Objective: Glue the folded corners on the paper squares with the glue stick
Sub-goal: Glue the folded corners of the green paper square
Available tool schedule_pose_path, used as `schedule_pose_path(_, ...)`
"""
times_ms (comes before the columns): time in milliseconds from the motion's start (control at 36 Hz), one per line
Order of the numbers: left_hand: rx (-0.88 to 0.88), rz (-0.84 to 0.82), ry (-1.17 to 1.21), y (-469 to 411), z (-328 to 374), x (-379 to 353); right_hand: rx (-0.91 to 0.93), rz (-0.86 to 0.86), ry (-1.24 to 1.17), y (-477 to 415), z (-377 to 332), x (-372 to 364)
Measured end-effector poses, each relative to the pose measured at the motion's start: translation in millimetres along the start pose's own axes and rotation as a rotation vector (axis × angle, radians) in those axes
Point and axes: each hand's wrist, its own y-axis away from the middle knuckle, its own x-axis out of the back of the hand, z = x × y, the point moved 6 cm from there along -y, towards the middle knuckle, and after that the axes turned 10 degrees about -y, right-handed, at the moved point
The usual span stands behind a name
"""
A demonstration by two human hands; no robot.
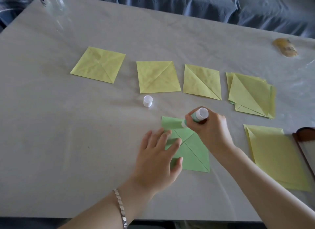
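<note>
A green paper square (190, 153) with corners folded to its centre lies on the table in front of me. My left hand (158, 158) rests flat on its left side with fingers spread. My right hand (211, 128) grips the glue stick (196, 117) tilted, its tip touching the square's upper left part. The stick's white cap (147, 101) stands apart on the cloth. Three yellow folded squares (157, 76) lie in a row farther back.
A stack of yellow folded squares (252, 95) sits at the right, with plain yellow sheets (276, 155) nearer. A brown-edged object (305, 143) is at the right edge, a clear bottle (54, 1) far left, a yellow wrapper (285, 47) far right.
</note>
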Motion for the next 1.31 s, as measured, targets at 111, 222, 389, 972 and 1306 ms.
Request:
schedule_pose_path(111,0.002,-0.003,-0.007,-0.4,0.1,0.0,-0.036,0.042,0.002,3.9,11.5,16.1)
schedule_pose_path(222,0.002,-0.017,-0.013,-0.3,0.3,-0.2,-0.056,0.075,0.025,5.8,18.8,27.9)
schedule_pose_path(389,-0.001,-0.008,-0.012,-0.1,0.4,-0.2,-0.048,0.076,0.051,5.6,17.1,27.6)
schedule_pose_path(972,-0.018,0.048,-0.008,0.1,1.4,0.4,0.076,-0.095,-0.006,-5.4,-24.2,-33.6)
schedule_pose_path(1306,-0.014,0.028,-0.014,-1.0,1.1,0.9,0.108,-0.081,-0.011,-16.9,-35.9,-50.8)
